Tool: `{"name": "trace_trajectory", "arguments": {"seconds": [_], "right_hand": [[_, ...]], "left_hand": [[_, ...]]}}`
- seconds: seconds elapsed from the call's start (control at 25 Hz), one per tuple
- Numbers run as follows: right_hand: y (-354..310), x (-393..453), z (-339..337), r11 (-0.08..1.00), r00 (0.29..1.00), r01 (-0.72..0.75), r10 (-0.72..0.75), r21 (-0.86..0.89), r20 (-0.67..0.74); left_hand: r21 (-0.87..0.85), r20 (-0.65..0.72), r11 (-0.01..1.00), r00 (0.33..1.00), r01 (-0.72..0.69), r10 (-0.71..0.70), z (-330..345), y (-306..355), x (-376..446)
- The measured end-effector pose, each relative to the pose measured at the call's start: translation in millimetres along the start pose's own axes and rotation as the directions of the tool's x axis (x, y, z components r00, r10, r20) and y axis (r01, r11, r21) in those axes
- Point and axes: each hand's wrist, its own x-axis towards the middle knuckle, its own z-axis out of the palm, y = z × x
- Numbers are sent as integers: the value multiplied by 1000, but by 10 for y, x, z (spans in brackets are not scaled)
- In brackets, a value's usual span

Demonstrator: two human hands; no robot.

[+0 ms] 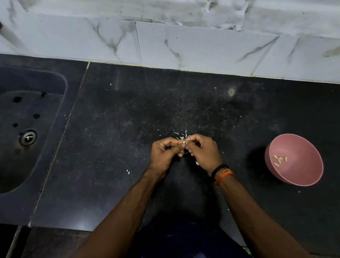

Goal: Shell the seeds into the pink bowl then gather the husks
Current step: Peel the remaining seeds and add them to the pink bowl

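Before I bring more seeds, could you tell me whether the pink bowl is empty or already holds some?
Nearly empty: the pink bowl holds only a few pale kernels on its inner wall.

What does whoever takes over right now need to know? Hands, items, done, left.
Left hand and right hand: both pinch one seed between their fingertips, above the black counter.
Pink bowl: on the counter to the right, a few shelled seeds inside.
Husks: small scatter just beyond the hands, stray bits around.
Done: a few seeds shelled.
Left: finish this seed, drop it in the bowl, gather the husks.
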Motion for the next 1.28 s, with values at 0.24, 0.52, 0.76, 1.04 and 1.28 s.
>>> {"name": "trace_trajectory", "arguments": {"seconds": [0.24, 0.52, 0.76, 1.04, 1.28], "right_hand": [[-15, 25, -29, 997, 1000, 5, -7, -77, -19], [-58, 43, -123, 952, 988, 140, -153, -274, -30], [-66, 54, -123, 932, 966, 248, -259, -264, -7], [-93, 33, -125, 873, 937, 336, -346, -353, 37], [-65, 39, -129, 896, 941, 333, -336, -293, 42]], "left_hand": [[-94, -27, 995, 999, 38, -41, -37, -6, 16], [-101, -41, 993, 996, 69, -73, -35, -10, 18], [-102, -45, 989, 993, 102, -107, -30, 19, 11], [-97, -38, 989, 993, 108, -112, -25, 56, 15], [-114, -37, 986, 991, 123, -128, -34, 79, 24]]}}
